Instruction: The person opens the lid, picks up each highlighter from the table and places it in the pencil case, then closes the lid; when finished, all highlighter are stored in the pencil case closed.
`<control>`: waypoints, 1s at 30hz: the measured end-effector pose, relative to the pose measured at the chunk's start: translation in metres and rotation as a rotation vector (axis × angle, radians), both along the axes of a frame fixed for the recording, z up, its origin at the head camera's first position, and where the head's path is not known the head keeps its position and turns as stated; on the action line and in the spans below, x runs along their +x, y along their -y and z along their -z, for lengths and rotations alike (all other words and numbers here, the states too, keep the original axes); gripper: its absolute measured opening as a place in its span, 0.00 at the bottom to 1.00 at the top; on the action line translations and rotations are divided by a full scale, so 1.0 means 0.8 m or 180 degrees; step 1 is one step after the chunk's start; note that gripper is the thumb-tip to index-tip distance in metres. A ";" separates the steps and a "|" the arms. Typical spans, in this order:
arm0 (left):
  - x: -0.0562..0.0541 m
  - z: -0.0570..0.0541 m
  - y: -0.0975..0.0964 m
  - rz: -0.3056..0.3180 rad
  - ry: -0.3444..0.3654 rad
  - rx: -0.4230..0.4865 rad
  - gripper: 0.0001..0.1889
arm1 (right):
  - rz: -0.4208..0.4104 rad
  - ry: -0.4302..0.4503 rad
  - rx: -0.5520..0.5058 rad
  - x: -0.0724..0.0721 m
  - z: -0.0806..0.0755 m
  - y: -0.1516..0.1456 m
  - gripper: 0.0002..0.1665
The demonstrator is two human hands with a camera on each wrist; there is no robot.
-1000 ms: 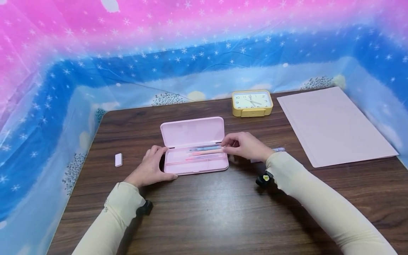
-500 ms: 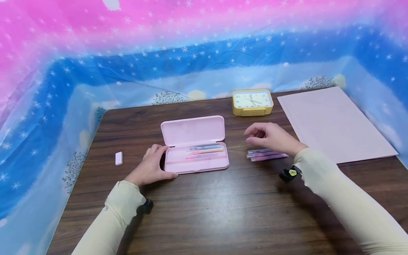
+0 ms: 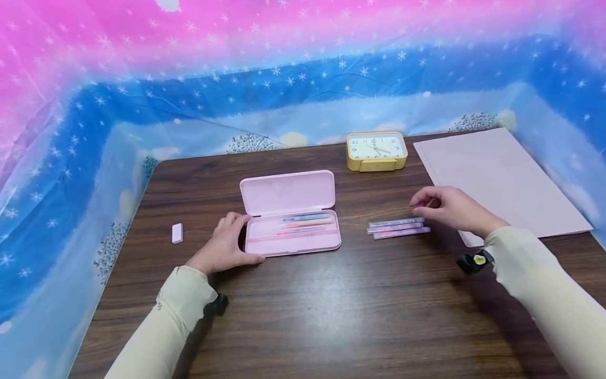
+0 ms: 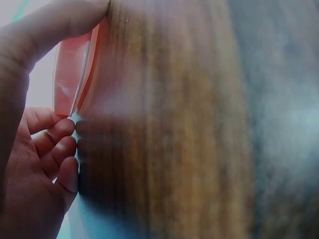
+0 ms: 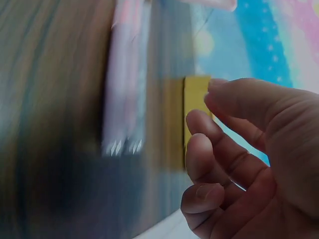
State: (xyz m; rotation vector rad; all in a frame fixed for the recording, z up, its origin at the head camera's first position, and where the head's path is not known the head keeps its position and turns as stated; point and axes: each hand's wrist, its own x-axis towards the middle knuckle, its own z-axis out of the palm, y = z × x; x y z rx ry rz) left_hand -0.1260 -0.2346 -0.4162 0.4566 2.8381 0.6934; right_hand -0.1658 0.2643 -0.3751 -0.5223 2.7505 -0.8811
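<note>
Left hand (image 3: 222,246) grips, thumb (image 4: 70,21) opposite 4 fingers (image 4: 64,148); right hand (image 3: 453,207) hovers loosely curled, apparently relaxed.

Head view: bright, fairly crisp. White glare patch mid-front on the brown wood-grain tabletop (image 3: 326,305), soft shadows under both cream fabric sleeves (image 3: 544,279). Left wrist view: dimmer, bare left hand (image 4: 30,159) in shade, upper-left corner washed out, tabletop smeared, bluish haze far right. Right wrist view: slim purple-pink pens (image 5: 124,84) blurred, small highlights at ends; bare right hand (image 5: 284,154) sharper.
</note>
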 end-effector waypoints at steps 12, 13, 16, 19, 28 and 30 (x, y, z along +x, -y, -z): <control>0.000 -0.001 0.000 -0.0010 0.0017 -0.0007 0.51 | 0.0083 0.0172 0.0294 -0.005 0.025 -0.024 0.07; 0.000 -0.001 0.000 -0.0010 0.0020 -0.0006 0.51 | 0.0080 0.0176 0.0302 -0.006 0.026 -0.024 0.07; 0.000 -0.001 0.000 -0.0007 0.0009 -0.0016 0.51 | 0.0039 0.0154 0.0350 -0.010 0.030 -0.023 0.06; 0.000 0.000 -0.001 -0.0001 -0.0010 -0.0010 0.51 | -0.0025 0.0085 0.0402 -0.014 0.033 -0.021 0.05; 0.000 0.001 0.001 0.0017 -0.0042 0.0014 0.51 | -0.0102 -0.0033 0.0511 -0.021 0.035 -0.016 0.04; 0.000 0.001 0.001 0.0008 -0.0029 0.0021 0.51 | -0.0107 -0.0052 0.0516 -0.021 0.035 -0.015 0.03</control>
